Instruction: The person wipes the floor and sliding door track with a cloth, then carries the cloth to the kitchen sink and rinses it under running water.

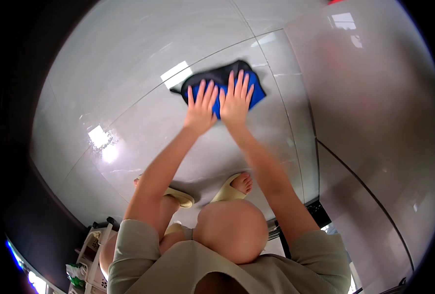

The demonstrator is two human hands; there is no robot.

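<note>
A blue and black cloth lies bunched on the grey tiled floor, its dark side showing along the far edge. My left hand presses flat on the cloth's left half, fingers stretched forward and a little apart. Beside it my right hand rests flat on the right half, fingers also spread. The two thumbs are close together near the cloth's front edge. Under both palms the cloth is hidden.
A glossy panel rises along the right side. Pale yellow slippers are on my feet behind the hands. A white storage rack with items stands at lower left. Water drops or glare show on the floor at left.
</note>
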